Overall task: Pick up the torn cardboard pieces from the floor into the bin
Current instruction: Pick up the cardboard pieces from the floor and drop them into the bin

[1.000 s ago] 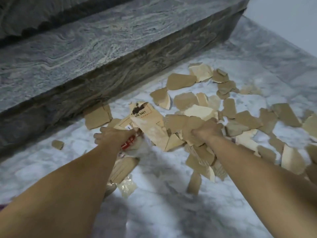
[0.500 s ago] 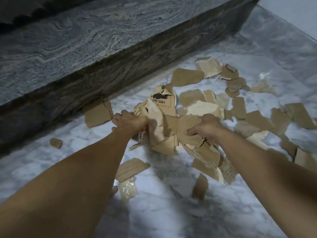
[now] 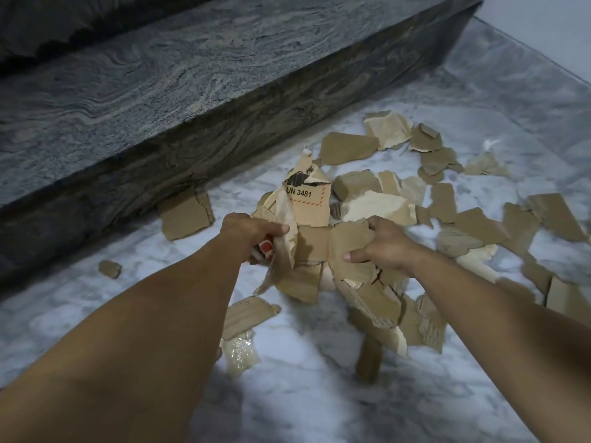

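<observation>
Clamping a bundle of torn cardboard pieces [image 3: 323, 251] between them, the left hand [image 3: 252, 233] and the right hand [image 3: 382, 247] were seen just above the marble floor [image 3: 319, 394]. The left hand's fingers were curled round the bundle's left edge, where a printed scrap marked "UN 3481" [image 3: 303, 199] stood up at 12 o'clock. The right hand's thumb and fingers were pinched on the bundle's right edge. The bundle's long axis ran from 9 to 3 o'clock, across the gap between the two hands, and ragged pieces hung below it toward 5 o'clock.

Many loose pieces [image 3: 473, 225] were left scattered on the floor from 12 to 3 o'clock of the hands, nearer the right hand. A single flat piece [image 3: 185, 214] lay against the dark stone step [image 3: 160, 107] at 10 o'clock, a small scrap [image 3: 109, 269] at 9 o'clock, and a ribbed piece [image 3: 248, 314] with a bit of clear plastic [image 3: 240, 350] at 7 o'clock, nearer the left hand.

No bin was in view, so its direction could not be told. The step closed off the side from 9 to 12 o'clock; open floor was offered toward 6 o'clock. It was judged that the hanging pieces could be shed when the bundle was carried.
</observation>
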Demonstrator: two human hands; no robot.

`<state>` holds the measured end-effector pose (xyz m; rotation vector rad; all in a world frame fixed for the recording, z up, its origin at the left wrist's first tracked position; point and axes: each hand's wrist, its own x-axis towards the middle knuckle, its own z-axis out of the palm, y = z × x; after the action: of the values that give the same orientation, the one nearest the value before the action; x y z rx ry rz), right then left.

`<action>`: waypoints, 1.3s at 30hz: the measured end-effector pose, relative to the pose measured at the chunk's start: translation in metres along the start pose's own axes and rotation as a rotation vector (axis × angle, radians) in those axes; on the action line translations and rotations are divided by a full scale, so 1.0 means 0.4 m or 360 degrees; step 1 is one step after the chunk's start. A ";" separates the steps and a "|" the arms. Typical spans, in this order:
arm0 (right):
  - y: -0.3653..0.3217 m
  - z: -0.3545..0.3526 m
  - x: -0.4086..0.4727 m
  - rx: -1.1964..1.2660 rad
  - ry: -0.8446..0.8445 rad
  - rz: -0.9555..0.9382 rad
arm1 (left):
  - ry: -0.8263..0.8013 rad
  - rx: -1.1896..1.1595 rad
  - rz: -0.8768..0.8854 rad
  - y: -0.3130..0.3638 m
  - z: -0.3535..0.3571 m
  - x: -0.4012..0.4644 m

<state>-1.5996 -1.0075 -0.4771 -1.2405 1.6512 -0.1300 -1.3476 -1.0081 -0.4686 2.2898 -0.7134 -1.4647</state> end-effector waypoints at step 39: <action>-0.760 0.231 -1.002 -0.0364 0.0089 -0.0834 | 0.0584 0.0216 0.0238 -0.293 -0.974 -1.010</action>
<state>-1.3529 -0.8009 -0.0797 -1.8418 1.3792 -0.3053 -1.1060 -0.6780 -0.0669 2.4507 -0.8683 -0.9193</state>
